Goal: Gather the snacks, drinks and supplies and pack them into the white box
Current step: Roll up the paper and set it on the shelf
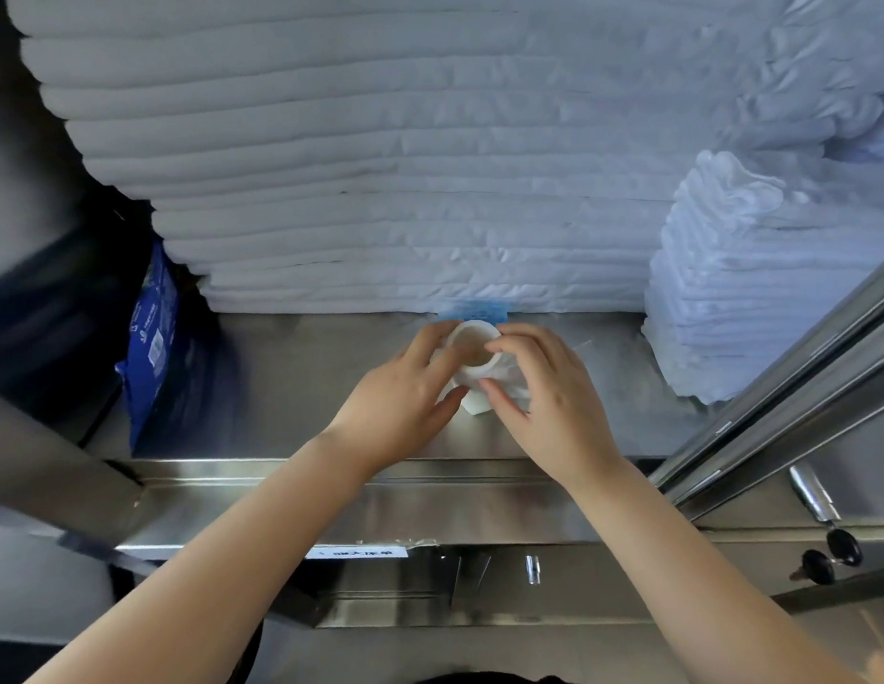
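A white paper cup (474, 350), its open mouth apparently empty, is held low over a steel shelf (307, 377) just before stacked white linens (381, 190). The left hand (405, 402) is curled round one side, while the rim and a thin wrapper are pinched by the right hand (543, 387). The cup is judged light and easily crushed, best taken by the wall below the rim. A blue packet (151, 348) is stood at left; the white box is not seen.
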{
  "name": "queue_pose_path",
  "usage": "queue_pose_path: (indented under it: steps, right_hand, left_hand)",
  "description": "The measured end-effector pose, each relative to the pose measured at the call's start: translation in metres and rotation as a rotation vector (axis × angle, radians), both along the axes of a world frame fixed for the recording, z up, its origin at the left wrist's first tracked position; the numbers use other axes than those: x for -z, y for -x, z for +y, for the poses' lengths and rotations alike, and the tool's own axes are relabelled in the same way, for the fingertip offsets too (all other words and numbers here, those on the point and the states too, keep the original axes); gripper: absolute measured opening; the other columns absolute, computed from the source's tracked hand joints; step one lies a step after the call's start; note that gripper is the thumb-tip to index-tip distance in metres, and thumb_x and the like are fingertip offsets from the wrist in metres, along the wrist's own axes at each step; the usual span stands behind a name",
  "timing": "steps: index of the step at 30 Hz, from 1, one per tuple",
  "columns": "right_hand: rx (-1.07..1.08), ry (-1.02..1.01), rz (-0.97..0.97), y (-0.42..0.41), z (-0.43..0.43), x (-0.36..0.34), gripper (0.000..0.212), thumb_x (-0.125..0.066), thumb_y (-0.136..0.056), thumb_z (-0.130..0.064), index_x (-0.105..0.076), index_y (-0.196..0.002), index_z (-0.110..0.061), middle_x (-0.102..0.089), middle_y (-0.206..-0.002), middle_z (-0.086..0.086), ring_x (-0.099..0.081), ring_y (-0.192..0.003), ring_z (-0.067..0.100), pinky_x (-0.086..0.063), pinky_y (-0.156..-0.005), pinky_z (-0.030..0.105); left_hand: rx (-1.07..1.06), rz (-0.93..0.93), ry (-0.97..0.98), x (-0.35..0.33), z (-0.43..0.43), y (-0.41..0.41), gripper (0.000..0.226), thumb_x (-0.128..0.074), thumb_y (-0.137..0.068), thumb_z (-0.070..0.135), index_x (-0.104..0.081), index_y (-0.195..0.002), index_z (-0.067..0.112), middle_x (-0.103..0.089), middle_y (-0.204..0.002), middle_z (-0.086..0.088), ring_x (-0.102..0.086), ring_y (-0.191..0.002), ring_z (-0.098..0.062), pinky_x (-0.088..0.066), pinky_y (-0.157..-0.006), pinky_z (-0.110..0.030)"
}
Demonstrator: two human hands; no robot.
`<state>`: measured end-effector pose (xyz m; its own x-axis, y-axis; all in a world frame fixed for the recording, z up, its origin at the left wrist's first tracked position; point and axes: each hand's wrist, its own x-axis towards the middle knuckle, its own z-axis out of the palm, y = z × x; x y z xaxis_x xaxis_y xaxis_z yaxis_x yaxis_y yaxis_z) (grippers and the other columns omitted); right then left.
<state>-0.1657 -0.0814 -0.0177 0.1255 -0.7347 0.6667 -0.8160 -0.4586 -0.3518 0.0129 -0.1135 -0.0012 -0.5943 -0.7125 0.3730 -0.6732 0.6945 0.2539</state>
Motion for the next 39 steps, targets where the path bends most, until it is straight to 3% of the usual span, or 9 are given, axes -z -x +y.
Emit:
queue_pose_path:
  steps: [4, 11, 14, 18, 22, 29, 32, 36, 39]
  right_hand:
    - [-0.002, -0.041, -0.001, 0.003, 0.001, -0.001, 0.031, -0.058, -0.087, -0.034, -0.053, -0.113, -0.018, -0.060, -0.108, -0.004, -0.056, -0.095, 0.012, -0.035, -0.086, 0.015]
    - [0.013, -0.053, 0.031, 0.002, 0.003, -0.005, 0.026, -0.057, -0.086, -0.033, -0.058, -0.106, -0.017, -0.064, -0.099, -0.006, -0.056, -0.084, 0.010, -0.035, -0.080, 0.015]
    - [0.015, -0.048, 0.035, 0.002, 0.003, -0.006, 0.024, -0.061, -0.086, -0.028, -0.060, -0.106, -0.016, -0.064, -0.098, -0.005, -0.058, -0.083, 0.013, -0.038, -0.077, 0.019]
    - [0.049, -0.027, 0.027, 0.003, 0.005, -0.009, 0.024, -0.071, -0.082, -0.018, -0.063, -0.105, -0.013, -0.067, -0.094, -0.003, -0.062, -0.080, 0.015, -0.042, -0.074, 0.021]
    - [0.061, -0.025, 0.035, 0.005, 0.008, -0.012, 0.025, -0.073, -0.080, -0.016, -0.064, -0.103, -0.012, -0.068, -0.088, -0.003, -0.062, -0.076, 0.014, -0.042, -0.071, 0.021]
    - [0.071, -0.055, 0.030, 0.008, 0.011, -0.015, 0.013, -0.073, -0.081, -0.014, -0.068, -0.093, -0.012, -0.069, -0.086, -0.002, -0.062, -0.074, 0.019, -0.045, -0.068, 0.025]
    - [0.062, -0.063, 0.030, 0.010, 0.013, -0.016, 0.006, -0.071, -0.083, -0.015, -0.067, -0.083, -0.011, -0.064, -0.077, -0.002, -0.058, -0.069, 0.020, -0.046, -0.064, 0.029]
    - [0.075, -0.046, 0.028, 0.014, 0.017, -0.018, 0.007, -0.070, -0.084, -0.017, -0.067, -0.080, -0.012, -0.062, -0.074, -0.003, -0.056, -0.067, 0.018, -0.043, -0.064, 0.026]
    - [0.083, -0.031, 0.031, 0.017, 0.020, -0.019, 0.007, -0.069, -0.085, -0.016, -0.066, -0.080, -0.012, -0.061, -0.074, -0.003, -0.055, -0.066, 0.019, -0.044, -0.063, 0.027]
  left_hand:
    - [0.000, -0.087, 0.045, -0.011, -0.005, -0.004, 0.041, -0.055, -0.091, 0.026, -0.049, -0.129, 0.014, -0.036, -0.145, -0.005, -0.051, -0.115, -0.030, -0.053, -0.057, -0.040]
    - [0.050, -0.114, -0.024, -0.021, -0.012, -0.011, 0.034, -0.052, -0.091, 0.027, -0.046, -0.125, 0.028, -0.033, -0.142, 0.007, -0.047, -0.117, -0.018, -0.047, -0.073, -0.030]
    - [0.037, -0.116, 0.015, -0.020, -0.010, -0.010, 0.035, -0.055, -0.090, 0.026, -0.049, -0.124, 0.025, -0.037, -0.144, 0.003, -0.048, -0.118, -0.022, -0.041, -0.081, -0.029]
    - [0.054, -0.131, 0.146, -0.020, -0.009, -0.006, 0.031, -0.064, -0.084, 0.013, -0.059, -0.115, 0.010, -0.047, -0.139, -0.011, -0.045, -0.127, -0.031, -0.038, -0.100, -0.041]
    - [0.081, -0.056, 0.140, -0.021, -0.008, -0.006, 0.034, -0.069, -0.079, 0.012, -0.060, -0.111, 0.006, -0.061, -0.120, -0.006, -0.053, -0.116, -0.028, -0.043, -0.096, -0.039]
    - [0.089, -0.140, 0.168, -0.028, -0.017, -0.003, 0.030, -0.071, -0.079, 0.025, -0.063, -0.100, 0.006, -0.067, -0.092, -0.006, -0.058, -0.091, -0.029, -0.044, -0.086, -0.035]
    - [0.087, -0.210, 0.167, -0.027, -0.021, -0.001, 0.032, -0.066, -0.082, 0.035, -0.062, -0.098, 0.007, -0.065, -0.088, -0.006, -0.055, -0.081, -0.027, -0.038, -0.087, -0.033]
    - [0.074, -0.269, 0.145, -0.029, -0.026, 0.001, 0.038, -0.058, -0.084, 0.042, -0.061, -0.100, 0.008, -0.065, -0.088, -0.005, -0.055, -0.082, -0.026, -0.036, -0.097, -0.036]
    - [0.073, -0.283, 0.119, -0.030, -0.028, 0.002, 0.036, -0.057, -0.083, 0.043, -0.058, -0.097, 0.009, -0.062, -0.084, -0.005, -0.053, -0.080, -0.026, -0.038, -0.096, -0.037]
